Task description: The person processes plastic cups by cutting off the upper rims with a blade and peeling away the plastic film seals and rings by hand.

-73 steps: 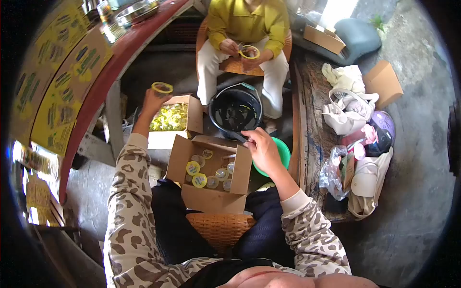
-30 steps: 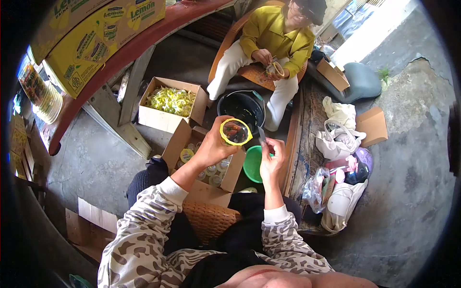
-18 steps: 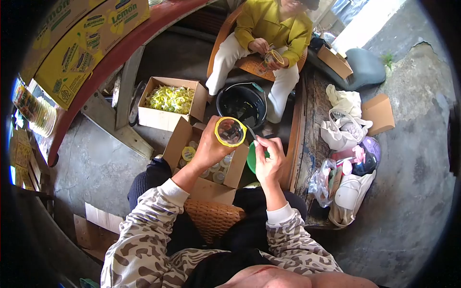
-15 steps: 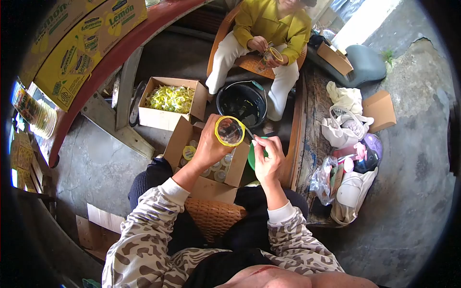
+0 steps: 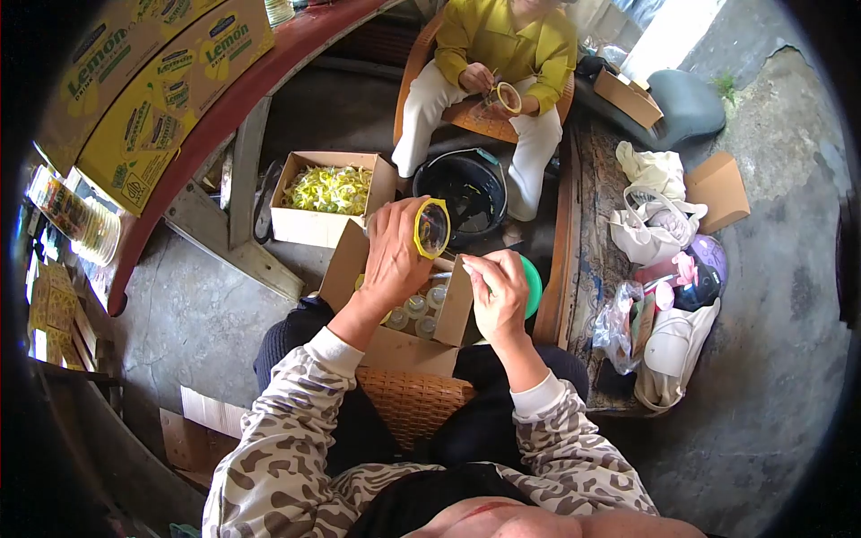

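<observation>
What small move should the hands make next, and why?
Probably ease the right hand toward the yellow-rimmed clear plastic cup. The left hand holds the cup tilted, while the right hand is pinched close beside it, not touching. Whether the right hand grips anything is unclear.

Grey, worn concrete floor [image 5: 762,296] fills the right side of the frame and shows at lower left. At upper left stands a table [image 5: 199,134] with a red edge and pale legs. A woven chair [image 5: 415,67] sits at top centre, beside a long wooden bench [image 5: 587,224]. Bright light falls at upper right.
</observation>
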`<state>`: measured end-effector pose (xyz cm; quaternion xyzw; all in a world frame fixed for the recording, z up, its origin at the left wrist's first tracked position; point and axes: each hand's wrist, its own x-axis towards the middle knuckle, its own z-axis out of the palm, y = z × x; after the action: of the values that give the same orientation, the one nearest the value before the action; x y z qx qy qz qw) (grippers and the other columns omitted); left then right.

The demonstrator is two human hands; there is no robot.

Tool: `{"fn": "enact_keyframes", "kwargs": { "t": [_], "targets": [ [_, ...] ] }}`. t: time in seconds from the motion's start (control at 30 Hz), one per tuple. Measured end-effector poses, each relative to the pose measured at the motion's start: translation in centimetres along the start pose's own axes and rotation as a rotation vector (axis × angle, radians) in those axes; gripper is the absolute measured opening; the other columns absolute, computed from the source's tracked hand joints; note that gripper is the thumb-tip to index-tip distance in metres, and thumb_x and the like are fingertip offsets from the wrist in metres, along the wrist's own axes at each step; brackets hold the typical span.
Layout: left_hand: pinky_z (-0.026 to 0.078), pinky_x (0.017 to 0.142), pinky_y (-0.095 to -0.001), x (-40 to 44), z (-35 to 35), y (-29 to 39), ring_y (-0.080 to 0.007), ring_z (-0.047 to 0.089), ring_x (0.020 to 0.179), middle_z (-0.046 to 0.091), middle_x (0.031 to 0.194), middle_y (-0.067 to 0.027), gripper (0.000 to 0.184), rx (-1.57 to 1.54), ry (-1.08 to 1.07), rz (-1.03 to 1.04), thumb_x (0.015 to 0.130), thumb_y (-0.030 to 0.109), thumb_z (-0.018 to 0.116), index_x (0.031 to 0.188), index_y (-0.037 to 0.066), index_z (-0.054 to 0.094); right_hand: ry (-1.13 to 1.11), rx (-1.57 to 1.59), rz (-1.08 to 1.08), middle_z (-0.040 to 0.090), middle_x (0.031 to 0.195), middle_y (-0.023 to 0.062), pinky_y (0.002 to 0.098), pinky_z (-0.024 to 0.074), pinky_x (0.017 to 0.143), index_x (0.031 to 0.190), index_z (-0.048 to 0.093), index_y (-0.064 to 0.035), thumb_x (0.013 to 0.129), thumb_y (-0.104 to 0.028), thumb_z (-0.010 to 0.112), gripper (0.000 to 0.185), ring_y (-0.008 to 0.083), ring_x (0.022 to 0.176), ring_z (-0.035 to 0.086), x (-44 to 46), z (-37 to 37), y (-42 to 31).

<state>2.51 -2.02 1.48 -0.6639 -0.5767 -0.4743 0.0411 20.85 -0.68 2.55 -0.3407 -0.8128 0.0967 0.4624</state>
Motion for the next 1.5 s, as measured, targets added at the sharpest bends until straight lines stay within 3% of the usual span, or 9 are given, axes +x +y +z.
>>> {"fn": "enact_keyframes", "kwargs": {
  "t": [0.37,0.53,0.77,0.97,1.03,1.17,1.23,1.33,1.5],
  "targets": [
    [0.039,0.1,-0.0488,0.1,-0.6,-0.2,-0.0344,0.055,0.111,0.056,0.118,-0.0143,0.049,0.212,-0.059,0.038,0.076,0.004,0.065,0.124,0.005,0.054,-0.06,-0.116,-0.11,0.054,0.084,0.0051,0.0376,0.047,0.068,0.097,0.071,-0.008,0.073,0.003,0.069,0.026,0.024,0.077,0.055,-0.7,0.7,0.2],
    [0.043,0.091,-0.0436,-0.1,-0.5,-0.1,-0.0319,0.057,0.104,0.06,0.11,-0.0108,0.046,0.204,-0.098,-0.011,0.072,0.004,0.066,0.117,0.004,0.056,-0.058,-0.208,-0.147,0.053,0.079,0.0058,0.0381,0.0446,0.067,0.092,0.069,-0.0066,0.077,0.0,0.071,0.016,0.025,0.073,0.054,-0.6,1.1,0.0],
    [0.043,0.083,-0.0437,-0.7,-0.1,-0.7,-0.0304,0.056,0.094,0.059,0.099,-0.0101,0.052,0.254,-0.123,-0.03,0.065,0.006,0.069,0.116,0.003,0.056,-0.077,-0.27,-0.147,0.051,0.08,0.0055,0.0376,0.0435,0.068,0.093,0.069,-0.0084,0.081,-0.005,0.067,0.012,0.0244,0.075,0.054,-1.3,2.0,0.4],
    [0.045,0.076,-0.0445,-0.9,0.4,-1.0,-0.033,0.058,0.086,0.06,0.091,-0.0113,0.043,0.2,-0.126,-0.041,0.066,0.012,0.073,0.104,0.004,0.055,-0.084,-0.304,-0.142,0.05,0.08,0.0055,0.0379,0.0432,0.068,0.095,0.069,-0.0086,0.081,-0.004,0.066,0.015,0.0242,0.076,0.053,-1.6,2.2,0.6],
    [0.049,0.076,-0.0471,-1.0,0.5,-1.0,-0.0375,0.064,0.084,0.065,0.091,-0.0148,0.047,0.152,-0.204,-0.125,0.069,0.019,0.079,0.108,0.004,0.058,-0.098,-0.342,-0.162,0.051,0.084,0.0042,0.0374,0.0436,0.068,0.094,0.067,-0.0088,0.078,-0.007,0.066,0.016,0.0228,0.08,0.054,-1.7,2.4,0.8],
    [0.051,0.076,-0.048,-1.1,0.4,-0.8,-0.0387,0.065,0.085,0.066,0.09,-0.0162,0.047,0.097,-0.258,-0.185,0.069,0.021,0.08,0.108,0.004,0.058,-0.116,-0.37,-0.171,0.052,0.086,0.0041,0.037,0.0435,0.069,0.095,0.067,-0.009,0.078,-0.007,0.065,0.017,0.0228,0.081,0.054,-2.0,2.7,1.0],
    [0.049,0.074,-0.0493,-0.9,0.4,-0.6,-0.0397,0.064,0.085,0.066,0.087,-0.0172,0.044,0.003,-0.297,-0.303,0.068,0.023,0.079,0.097,0.003,0.054,-0.116,-0.367,-0.174,0.053,0.087,0.0041,0.0366,0.0434,0.069,0.096,0.067,-0.0088,0.078,-0.007,0.064,0.018,0.0228,0.082,0.054,-1.9,2.7,1.0],
    [0.051,0.076,-0.0497,-0.5,0.0,-0.5,-0.0408,0.066,0.088,0.068,0.089,-0.0187,0.046,-0.024,-0.406,-0.423,0.067,0.026,0.08,0.098,0.003,0.054,-0.107,-0.352,-0.181,0.053,0.088,0.0042,0.0367,0.043,0.069,0.096,0.067,-0.0086,0.077,-0.006,0.064,0.019,0.0229,0.082,0.054,-1.8,2.8,1.0],
    [0.054,0.08,-0.0427,-0.9,0.4,-1.6,-0.0356,0.069,0.09,0.071,0.096,-0.0183,0.048,-0.112,-0.468,-0.481,0.067,0.023,0.079,0.107,0.005,0.06,-0.089,-0.352,-0.175,0.052,0.086,0.0043,0.037,0.0422,0.068,0.097,0.067,-0.0083,0.077,-0.006,0.064,0.021,0.0228,0.081,0.053,-1.7,2.7,1.0]
  ]
}}
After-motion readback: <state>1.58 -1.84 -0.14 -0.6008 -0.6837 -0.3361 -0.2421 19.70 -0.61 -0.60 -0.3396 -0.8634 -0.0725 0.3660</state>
